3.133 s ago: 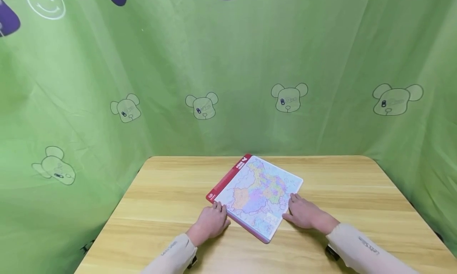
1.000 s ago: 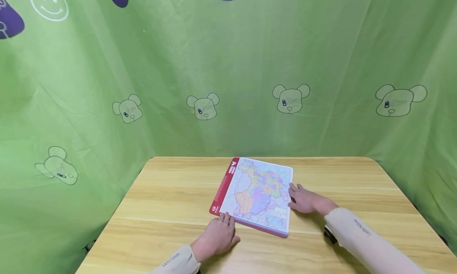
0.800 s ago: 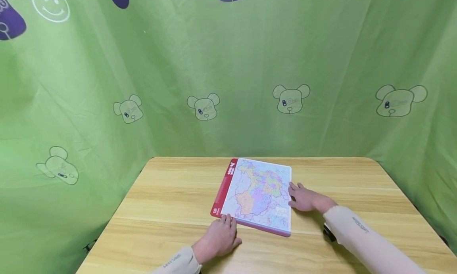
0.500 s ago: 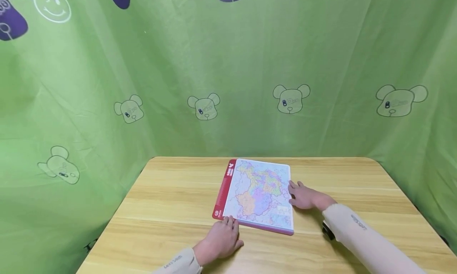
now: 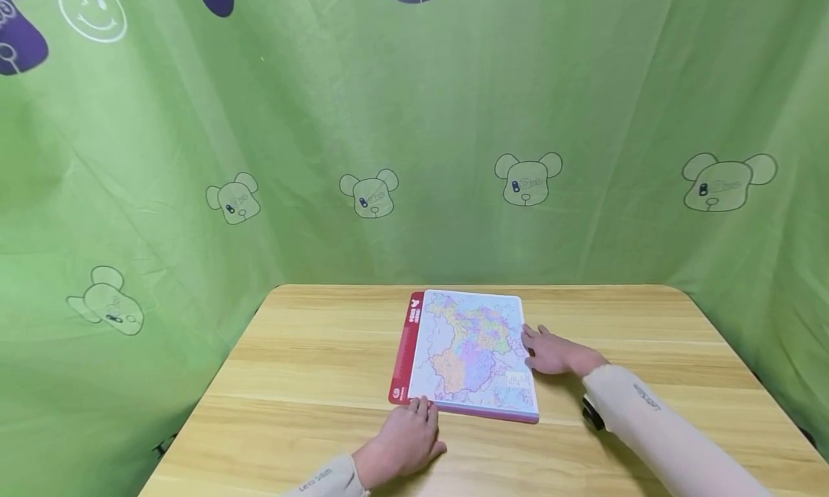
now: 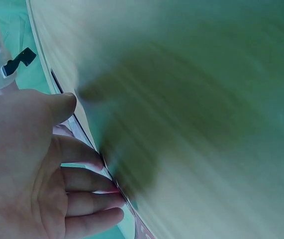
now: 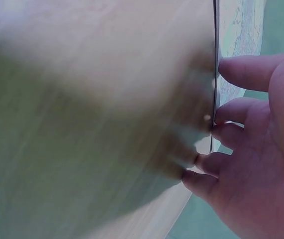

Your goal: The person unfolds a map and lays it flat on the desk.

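A flat rectangular map board point(image 5: 463, 353) with a red strip down its left side lies on the wooden table, nearly square to the far edge. Along its near side a thin purple-blue edge shows. My left hand point(image 5: 408, 436) has its fingertips at the near left corner, partly over the red strip; its fingers are fairly straight in the left wrist view. On the other side, my right hand point(image 5: 557, 352) touches the right edge with spread fingertips. In the right wrist view, the fingers point(image 7: 231, 134) and thumb meet the board's thin edge.
The light wood table point(image 5: 311, 360) has rounded far corners. Green curtains point(image 5: 447, 108) printed with bear heads hang behind it and at both sides. A black device point(image 5: 592, 414) is worn at the right wrist, under the beige sleeve.
The map board has turned counterclockwise, from a diamond-like slant to almost straight. The left hand has moved right and nearer, while the right hand has slid slightly away along the right side.
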A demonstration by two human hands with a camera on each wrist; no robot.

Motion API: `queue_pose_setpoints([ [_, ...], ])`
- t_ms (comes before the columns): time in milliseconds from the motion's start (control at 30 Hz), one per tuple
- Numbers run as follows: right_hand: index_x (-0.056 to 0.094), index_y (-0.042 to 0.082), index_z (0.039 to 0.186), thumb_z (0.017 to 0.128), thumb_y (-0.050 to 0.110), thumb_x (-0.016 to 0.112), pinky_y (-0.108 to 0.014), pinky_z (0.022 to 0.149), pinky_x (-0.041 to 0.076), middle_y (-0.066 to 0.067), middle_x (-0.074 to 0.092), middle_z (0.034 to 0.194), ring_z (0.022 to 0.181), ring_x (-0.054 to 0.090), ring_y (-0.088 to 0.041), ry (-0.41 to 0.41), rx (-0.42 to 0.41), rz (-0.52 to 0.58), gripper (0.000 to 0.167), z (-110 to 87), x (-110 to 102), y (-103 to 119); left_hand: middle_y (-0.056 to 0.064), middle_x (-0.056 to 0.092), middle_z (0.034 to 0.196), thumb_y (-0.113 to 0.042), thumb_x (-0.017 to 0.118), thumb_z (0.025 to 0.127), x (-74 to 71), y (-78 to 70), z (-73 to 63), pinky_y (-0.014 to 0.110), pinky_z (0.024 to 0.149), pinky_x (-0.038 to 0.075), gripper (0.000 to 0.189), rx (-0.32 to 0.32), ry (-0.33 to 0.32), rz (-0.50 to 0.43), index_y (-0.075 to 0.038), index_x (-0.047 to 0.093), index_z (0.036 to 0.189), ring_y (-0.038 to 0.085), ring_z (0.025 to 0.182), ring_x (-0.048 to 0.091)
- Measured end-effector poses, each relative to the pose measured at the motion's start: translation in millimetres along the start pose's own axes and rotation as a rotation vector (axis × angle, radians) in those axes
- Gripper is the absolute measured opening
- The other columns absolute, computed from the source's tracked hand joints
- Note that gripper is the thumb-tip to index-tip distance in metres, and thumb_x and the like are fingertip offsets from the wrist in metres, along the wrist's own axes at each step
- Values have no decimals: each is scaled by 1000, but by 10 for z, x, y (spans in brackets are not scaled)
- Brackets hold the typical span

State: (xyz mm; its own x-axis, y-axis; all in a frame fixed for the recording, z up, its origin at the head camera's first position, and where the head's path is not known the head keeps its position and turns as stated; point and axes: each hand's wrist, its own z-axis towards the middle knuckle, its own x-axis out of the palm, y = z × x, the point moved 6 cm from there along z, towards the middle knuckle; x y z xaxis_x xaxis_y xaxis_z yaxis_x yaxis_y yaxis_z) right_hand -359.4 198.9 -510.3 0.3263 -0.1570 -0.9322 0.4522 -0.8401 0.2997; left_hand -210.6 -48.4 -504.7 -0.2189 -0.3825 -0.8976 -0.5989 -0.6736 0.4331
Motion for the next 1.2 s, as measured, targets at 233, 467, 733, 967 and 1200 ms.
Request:
queue_pose_setpoints([
  [233,32,-15,139,91,20,51,-66,105,15,-33,19,148,129,13,-61,-1,21,9,62,31,-9,-19,9,56,131,-59,33,96,-25,-37,-3,30,97,45,66,11,14,-5,-9,52,134,21,120,53],
  [467,32,-14,139,89,19,50,-66,106,15,-32,20,148,129,13,-61,-4,29,7,62,51,-19,-47,9,58,128,-58,34,96,-50,-59,8,29,95,46,65,29,-15,-7,-8,54,133,21,117,55],
  [733,31,-16,139,91,18,51,-64,107,15,-34,20,147,130,14,-59,-77,9,35,61,32,-33,-27,5,64,94,-50,46,95,-150,2,48,27,70,52,51,16,-133,-8,-6,64,115,15,83,61],
  [967,31,-18,137,96,23,50,-63,107,17,-36,19,146,133,15,-55,-142,-10,8,61,-146,-70,102,11,56,130,-50,44,96,-168,251,183,36,95,46,59,-5,-125,-139,-4,52,133,23,116,55],
  [1200,32,-20,135,98,30,50,-60,108,20,-38,20,145,134,18,-52,-130,-47,-20,65,-442,4,330,17,32,149,-57,36,96,50,519,291,43,111,27,75,-21,-29,-311,-1,35,144,31,137,30],
])
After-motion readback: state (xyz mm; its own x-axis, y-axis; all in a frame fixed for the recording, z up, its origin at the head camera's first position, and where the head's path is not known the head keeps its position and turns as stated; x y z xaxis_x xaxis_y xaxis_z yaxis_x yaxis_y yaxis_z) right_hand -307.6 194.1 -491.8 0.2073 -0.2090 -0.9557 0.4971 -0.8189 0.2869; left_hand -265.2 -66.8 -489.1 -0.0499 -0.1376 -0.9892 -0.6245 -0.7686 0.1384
